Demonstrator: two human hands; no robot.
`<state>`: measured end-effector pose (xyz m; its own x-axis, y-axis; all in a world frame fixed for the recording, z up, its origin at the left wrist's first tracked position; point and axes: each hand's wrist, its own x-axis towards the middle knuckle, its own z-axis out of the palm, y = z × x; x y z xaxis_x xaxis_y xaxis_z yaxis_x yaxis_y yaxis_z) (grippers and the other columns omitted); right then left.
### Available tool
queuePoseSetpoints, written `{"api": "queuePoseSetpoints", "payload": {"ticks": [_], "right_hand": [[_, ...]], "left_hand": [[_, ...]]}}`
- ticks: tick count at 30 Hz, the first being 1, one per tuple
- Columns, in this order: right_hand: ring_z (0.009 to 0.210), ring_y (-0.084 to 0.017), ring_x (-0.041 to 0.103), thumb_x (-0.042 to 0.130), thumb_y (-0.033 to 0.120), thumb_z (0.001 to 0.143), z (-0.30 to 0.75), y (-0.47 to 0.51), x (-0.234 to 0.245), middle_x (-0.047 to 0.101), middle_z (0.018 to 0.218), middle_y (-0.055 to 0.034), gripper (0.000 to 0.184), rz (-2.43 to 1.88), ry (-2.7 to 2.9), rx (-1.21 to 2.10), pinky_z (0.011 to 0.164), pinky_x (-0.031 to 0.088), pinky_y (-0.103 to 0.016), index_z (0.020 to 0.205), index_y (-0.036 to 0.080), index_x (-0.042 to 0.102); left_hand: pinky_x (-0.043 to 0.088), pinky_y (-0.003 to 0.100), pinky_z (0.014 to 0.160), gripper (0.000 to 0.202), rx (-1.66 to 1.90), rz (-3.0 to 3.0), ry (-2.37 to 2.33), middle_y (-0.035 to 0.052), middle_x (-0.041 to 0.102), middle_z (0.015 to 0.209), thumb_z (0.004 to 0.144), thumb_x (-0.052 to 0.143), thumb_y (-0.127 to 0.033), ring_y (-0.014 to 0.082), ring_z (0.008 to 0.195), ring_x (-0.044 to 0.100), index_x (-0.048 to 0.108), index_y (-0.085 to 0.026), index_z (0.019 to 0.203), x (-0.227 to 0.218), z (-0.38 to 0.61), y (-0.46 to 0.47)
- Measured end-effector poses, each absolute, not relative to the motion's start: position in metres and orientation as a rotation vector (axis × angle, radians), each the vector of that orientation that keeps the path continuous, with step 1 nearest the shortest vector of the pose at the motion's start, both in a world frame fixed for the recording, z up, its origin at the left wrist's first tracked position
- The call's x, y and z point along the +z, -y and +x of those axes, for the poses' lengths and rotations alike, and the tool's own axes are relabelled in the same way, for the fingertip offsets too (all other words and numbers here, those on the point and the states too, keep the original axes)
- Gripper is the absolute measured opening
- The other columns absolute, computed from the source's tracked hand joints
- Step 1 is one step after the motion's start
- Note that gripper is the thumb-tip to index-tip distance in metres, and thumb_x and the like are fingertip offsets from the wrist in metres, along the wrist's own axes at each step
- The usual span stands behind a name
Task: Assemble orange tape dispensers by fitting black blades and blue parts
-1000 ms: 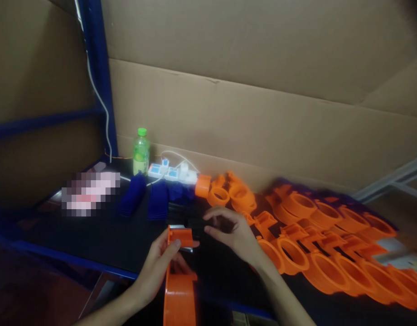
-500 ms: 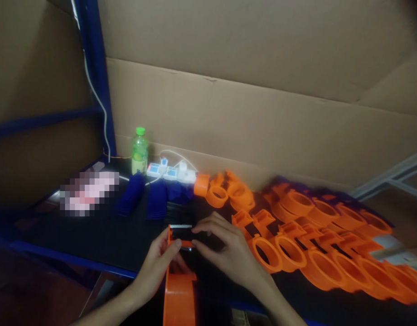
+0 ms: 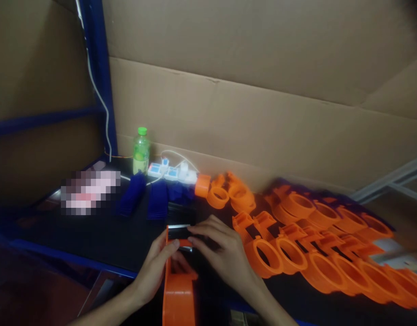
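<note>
Our left hand grips the orange tape dispenser by its narrow frame, thumb pressed on top, across the table's near edge. Our right hand bends thumb and forefinger to the right end of the black strip, beside the toothed blade; we cannot tell whether they pinch it. The dispenser looks light, stiff and rather smooth, so we'd best hold its side wall, clear of the teeth. More dispensers lie toward the table's right end.

Both forearms reach in from below; the left hand grips, thumb uppermost, while the right hand (fingers bent) pinches close beside it.
</note>
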<state>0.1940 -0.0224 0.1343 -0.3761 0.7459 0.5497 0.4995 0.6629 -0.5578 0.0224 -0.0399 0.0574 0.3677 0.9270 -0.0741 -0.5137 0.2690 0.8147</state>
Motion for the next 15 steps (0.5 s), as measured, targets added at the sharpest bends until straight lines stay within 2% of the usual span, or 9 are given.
{"api": "queuePoseSetpoints", "payload": {"ticks": [3,6,9,10,12,15], "right_hand": [[0.084,-0.014,0.064,0.069,0.019,0.088,0.19,0.028,0.137,0.073,0.096,-0.0015,0.016,-0.959,2.072,0.368,0.079,0.05,-0.029,0.103,0.023,0.074],[0.079,-0.013,0.064,0.066,0.026,0.092,0.189,0.024,0.145,0.073,0.089,-0.001,0.013,-1.016,2.125,0.339,0.071,0.05,-0.025,0.101,0.023,0.074],[0.075,-0.011,0.065,0.054,0.034,0.099,0.186,-0.006,0.159,0.073,0.085,-0.0009,0.024,-1.335,2.19,0.136,0.071,0.05,-0.022,0.096,0.022,0.075],[0.078,-0.011,0.066,0.05,0.035,0.101,0.183,-0.021,0.163,0.073,0.088,-0.0007,0.028,-1.516,2.222,0.023,0.075,0.049,-0.022,0.098,0.023,0.074],[0.088,-0.015,0.067,0.052,0.036,0.099,0.176,-0.056,0.168,0.073,0.097,-0.0035,0.025,-1.638,2.233,-0.054,0.082,0.049,-0.025,0.104,0.023,0.073],[0.098,-0.021,0.066,0.056,0.03,0.096,0.162,-0.102,0.162,0.071,0.103,-0.0098,0.021,-1.769,2.273,-0.106,0.087,0.05,-0.032,0.104,0.016,0.071]], "left_hand": [[0.048,0.029,0.055,0.042,1.056,0.704,-0.598,0.0111,0.076,0.067,0.095,0.052,-0.042,0.0268,0.061,0.074,0.05,-0.014,0.125,0.061,0.02,0.04],[0.049,0.03,0.055,0.039,1.077,0.651,-0.626,0.0109,0.074,0.062,0.094,0.051,-0.043,0.0252,0.054,0.071,0.057,-0.011,0.116,0.065,0.019,0.04],[0.049,0.03,0.053,0.039,1.102,0.662,-0.645,0.0124,0.072,0.06,0.094,0.05,-0.044,0.0236,0.05,0.068,0.064,-0.008,0.101,0.067,0.017,0.039],[0.049,0.029,0.052,0.04,1.103,0.675,-0.646,0.0121,0.071,0.058,0.094,0.05,-0.044,0.0235,0.049,0.068,0.066,-0.008,0.097,0.068,0.017,0.039],[0.049,0.029,0.05,0.04,1.099,0.698,-0.649,0.01,0.069,0.055,0.093,0.05,-0.044,0.0235,0.048,0.068,0.067,-0.008,0.093,0.068,0.017,0.038],[0.05,0.029,0.05,0.04,1.105,0.705,-0.671,0.0077,0.068,0.053,0.093,0.05,-0.044,0.0231,0.047,0.067,0.068,-0.009,0.093,0.068,0.017,0.038]]}}
